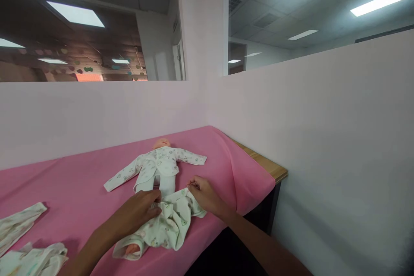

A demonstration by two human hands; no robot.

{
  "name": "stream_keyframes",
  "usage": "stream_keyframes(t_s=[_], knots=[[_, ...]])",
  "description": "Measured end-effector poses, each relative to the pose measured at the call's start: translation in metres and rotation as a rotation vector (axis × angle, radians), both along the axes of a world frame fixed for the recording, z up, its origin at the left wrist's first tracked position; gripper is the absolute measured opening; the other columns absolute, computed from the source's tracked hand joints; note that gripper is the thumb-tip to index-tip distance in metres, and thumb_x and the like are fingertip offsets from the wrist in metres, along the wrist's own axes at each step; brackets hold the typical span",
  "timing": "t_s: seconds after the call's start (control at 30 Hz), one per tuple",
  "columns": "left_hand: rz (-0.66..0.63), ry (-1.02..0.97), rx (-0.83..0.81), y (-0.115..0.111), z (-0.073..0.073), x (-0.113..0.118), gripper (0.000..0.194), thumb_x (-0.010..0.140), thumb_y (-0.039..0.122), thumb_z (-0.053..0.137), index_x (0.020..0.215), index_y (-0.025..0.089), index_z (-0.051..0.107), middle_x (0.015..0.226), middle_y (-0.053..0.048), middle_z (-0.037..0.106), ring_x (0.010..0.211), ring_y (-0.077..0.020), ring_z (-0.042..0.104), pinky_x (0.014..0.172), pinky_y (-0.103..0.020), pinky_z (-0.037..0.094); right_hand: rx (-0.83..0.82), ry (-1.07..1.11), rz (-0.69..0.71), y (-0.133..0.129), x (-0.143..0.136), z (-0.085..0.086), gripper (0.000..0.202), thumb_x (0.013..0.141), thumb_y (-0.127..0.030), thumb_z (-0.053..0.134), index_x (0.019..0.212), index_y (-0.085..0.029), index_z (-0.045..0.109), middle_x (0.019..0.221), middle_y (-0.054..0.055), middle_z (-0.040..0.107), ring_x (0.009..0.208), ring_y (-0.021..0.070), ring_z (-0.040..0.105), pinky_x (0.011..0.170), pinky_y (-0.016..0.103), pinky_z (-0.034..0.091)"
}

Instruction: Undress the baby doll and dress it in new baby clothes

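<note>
Nearest me, a crumpled white printed cloth garment [35, 261] is cut off by the bottom-left of my view, with a long, narrow pale cloth piece [21, 224] just beyond, cut off too. Now the small whitish-green printed cloth trousers [171, 228]: they lie bunched over the lower legs of a doll near the front edge of the pink sheet-covered table [80, 185], a pinkish foot [132, 249] peeking from the left cuff. I judge them light, limp and stretchy, hardly fragile, apt to fold and drag; the waistband, both sides, is where I'd take hold. My left hand [140, 211] is curled nearly closed, thumb over the waistband's left end, though its underside is hidden; my right hand [202, 192] has thumb and fingers pinched together on the right end. The other foot I can't see, and the folds mask the legs. Past the hands come smooth white leggings [168, 185], then a white long-sleeved printed jacket [161, 159], sleeves spread, and at the far end the doll's peach plastic head [161, 142], steeply foreshortened.
</note>
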State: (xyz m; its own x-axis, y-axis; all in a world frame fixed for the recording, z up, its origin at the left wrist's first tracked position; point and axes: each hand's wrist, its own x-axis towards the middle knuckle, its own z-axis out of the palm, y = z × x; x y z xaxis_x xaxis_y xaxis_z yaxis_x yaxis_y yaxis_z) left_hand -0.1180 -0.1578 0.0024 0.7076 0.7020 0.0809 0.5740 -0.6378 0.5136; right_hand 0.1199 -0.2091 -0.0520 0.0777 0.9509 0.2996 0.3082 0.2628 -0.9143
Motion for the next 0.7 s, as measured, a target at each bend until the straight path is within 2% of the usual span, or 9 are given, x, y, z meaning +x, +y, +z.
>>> stream_keyframes(t_s=[0.1, 0.17, 0.23, 0.3, 0.4, 0.5, 0.57, 0.63, 0.7], knots=[[0.045, -0.122, -0.053, -0.005, 0.007, -0.002, 0.023, 0.085, 0.043, 0.051, 0.078, 0.022, 0.056, 0.075, 0.000, 0.057, 0.068, -0.0177, 0.047, 0.060, -0.026, 0.030, -0.064, -0.121, 0.037, -0.009, 0.003, -0.002, 0.014, 0.089, -0.027, 0.049, 0.086, -0.018, 0.059, 0.083, 0.001, 0.059, 0.075, 0.0133, 0.054, 0.066, 0.025, 0.041], [0.117, -0.258, -0.158, -0.004, 0.012, -0.004, 0.028, 0.085, 0.050, 0.053, 0.082, 0.022, 0.054, 0.074, 0.002, 0.054, 0.065, -0.0158, 0.045, 0.059, -0.024, 0.032, -0.068, -0.205, 0.076, -0.020, 0.004, -0.002, 0.023, 0.089, -0.038, 0.052, 0.096, -0.020, 0.064, 0.101, 0.004, 0.062, 0.093, 0.0176, 0.058, 0.079, 0.029, 0.044], [0.196, -0.401, -0.297, 0.000, 0.014, -0.006, 0.031, 0.081, 0.053, 0.059, 0.085, 0.023, 0.051, 0.072, 0.004, 0.051, 0.061, -0.0142, 0.045, 0.056, -0.023, 0.034, -0.032, -0.271, 0.109, -0.030, 0.004, -0.001, 0.035, 0.086, -0.049, 0.058, 0.109, -0.023, 0.066, 0.124, 0.006, 0.056, 0.116, 0.0229, 0.051, 0.095, 0.034, 0.040], [0.248, -0.541, -0.461, 0.006, 0.014, -0.007, 0.033, 0.078, 0.052, 0.063, 0.086, 0.023, 0.050, 0.072, 0.005, 0.051, 0.060, -0.0134, 0.046, 0.056, -0.023, 0.037, -0.008, -0.326, 0.150, -0.039, 0.002, 0.002, 0.049, 0.078, -0.055, 0.067, 0.117, -0.025, 0.064, 0.133, 0.007, 0.052, 0.126, 0.0264, 0.044, 0.103, 0.037, 0.035], [0.261, -0.716, -0.666, 0.009, 0.017, -0.006, 0.030, 0.076, 0.046, 0.066, 0.085, 0.023, 0.049, 0.070, 0.006, 0.051, 0.059, -0.0132, 0.049, 0.056, -0.023, 0.041, -0.017, -0.441, 0.233, -0.047, -0.005, 0.006, 0.055, 0.068, -0.055, 0.076, 0.113, -0.026, 0.065, 0.115, 0.006, 0.062, 0.116, 0.0275, 0.051, 0.100, 0.039, 0.036], [0.235, -0.812, -0.721, 0.004, 0.025, -0.004, 0.025, 0.073, 0.040, 0.066, 0.081, 0.021, 0.051, 0.072, 0.003, 0.054, 0.065, -0.0152, 0.054, 0.060, -0.025, 0.046, -0.026, -0.550, 0.301, -0.052, -0.010, 0.014, 0.034, 0.073, -0.049, 0.074, 0.092, -0.022, 0.067, 0.088, 0.003, 0.063, 0.093, 0.0233, 0.058, 0.090, 0.037, 0.040], [0.226, -0.817, -0.731, 0.001, 0.030, -0.004, 0.022, 0.071, 0.036, 0.065, 0.080, 0.020, 0.054, 0.073, 0.001, 0.057, 0.067, -0.0172, 0.056, 0.063, -0.028, 0.048, -0.054, -0.484, 0.310, -0.053, -0.010, 0.025, 0.031, 0.077, -0.048, 0.070, 0.094, -0.022, 0.067, 0.090, 0.003, 0.064, 0.089, 0.0214, 0.058, 0.085, 0.035, 0.043], [0.222, -0.784, -0.748, 0.001, 0.032, -0.005, 0.020, 0.067, 0.033, 0.065, 0.077, 0.019, 0.056, 0.071, 0.000, 0.057, 0.067, -0.0183, 0.057, 0.063, -0.029, 0.048, -0.080, -0.285, 0.300, -0.047, -0.009, 0.039, 0.039, 0.084, -0.050, 0.062, 0.115, -0.027, 0.063, 0.109, 0.004, 0.063, 0.098, 0.0211, 0.059, 0.084, 0.034, 0.045], [0.207, -0.740, -0.763, 0.002, 0.031, -0.006, 0.018, 0.064, 0.031, 0.066, 0.074, 0.019, 0.057, 0.068, 0.000, 0.056, 0.066, -0.0182, 0.056, 0.062, -0.028, 0.048, -0.061, -0.098, 0.314, -0.035, -0.010, 0.053, 0.046, 0.090, -0.048, 0.054, 0.133, -0.032, 0.052, 0.130, 0.004, 0.056, 0.115, 0.0206, 0.054, 0.091, 0.034, 0.044]])
